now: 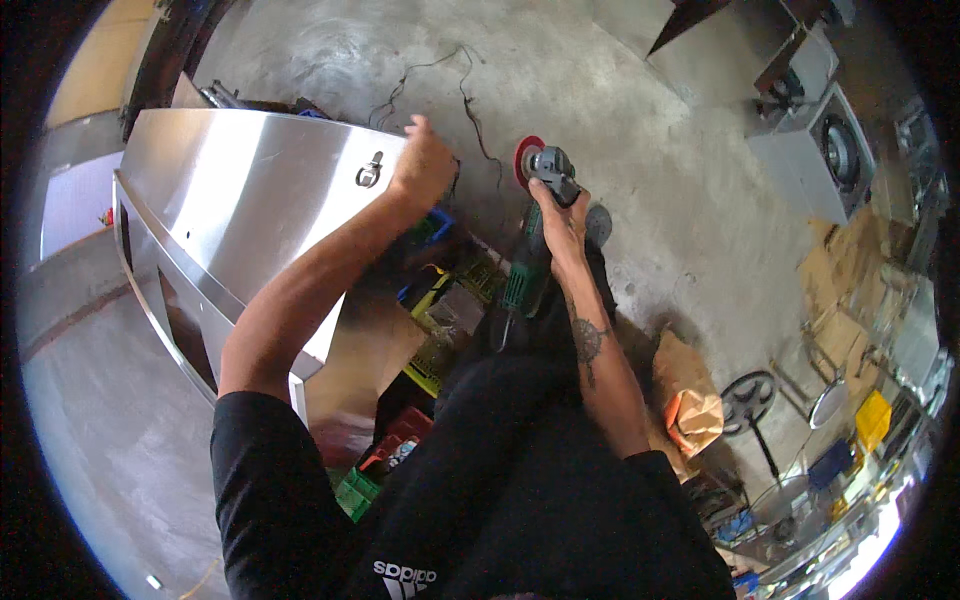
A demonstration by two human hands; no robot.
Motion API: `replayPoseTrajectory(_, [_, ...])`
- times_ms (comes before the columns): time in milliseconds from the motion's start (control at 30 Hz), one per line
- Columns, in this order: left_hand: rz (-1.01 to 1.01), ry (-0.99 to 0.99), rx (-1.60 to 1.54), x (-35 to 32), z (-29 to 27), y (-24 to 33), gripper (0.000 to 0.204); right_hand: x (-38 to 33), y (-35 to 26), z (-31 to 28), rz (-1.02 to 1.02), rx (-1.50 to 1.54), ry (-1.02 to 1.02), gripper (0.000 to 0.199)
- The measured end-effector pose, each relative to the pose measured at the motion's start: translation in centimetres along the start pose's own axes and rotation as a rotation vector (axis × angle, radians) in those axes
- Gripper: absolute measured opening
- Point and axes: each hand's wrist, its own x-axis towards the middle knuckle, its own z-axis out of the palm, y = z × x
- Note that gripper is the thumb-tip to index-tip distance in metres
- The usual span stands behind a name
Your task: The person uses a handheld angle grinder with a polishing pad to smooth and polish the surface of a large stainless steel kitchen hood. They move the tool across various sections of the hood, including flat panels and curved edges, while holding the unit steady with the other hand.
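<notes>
A large stainless-steel panel (240, 190) with a small metal latch (370, 172) stands to my left, tilted on its edge. My left hand (425, 160) grips the panel's far right corner. My right hand (560, 215) holds a green angle grinder (530, 262) by its body, pointing away from me. The grinder's red disc (527, 158) hangs just right of the panel's corner, above the concrete floor (640, 180), not touching the metal.
Coloured plastic crates (385, 465) with small parts sit below the panel by my legs. A brown paper bag (690, 400) lies to the right. Metal cabinets with a fan opening (820, 150), a round wheel (750, 395) and cluttered shelves fill the right side.
</notes>
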Motion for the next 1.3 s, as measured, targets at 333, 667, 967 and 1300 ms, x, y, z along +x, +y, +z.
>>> replayPoseTrajectory(333, [0.066,-0.056,-0.663,-4.5,-5.2,1.9,0.029,-2.0,-7.3,-0.3,0.053,0.058,-0.115,0.081])
replayPoseTrajectory(667, [-0.612,0.445,-2.297,-13.9,-13.2,13.3,0.081,-5.4,-16.6,2.8,-0.030,-0.018,-0.285,0.073])
replayPoseTrajectory(967, [-0.866,0.905,-2.491,-6.5,-17.7,15.9,0.078,-4.8,-21.4,1.9,-0.139,-0.179,-0.750,0.072])
replayPoseTrajectory(1300, [-1.419,0.919,-1.439,-21.2,-10.9,11.0,0.033,0.8,-19.9,2.1,-0.527,-0.330,-0.764,0.070])
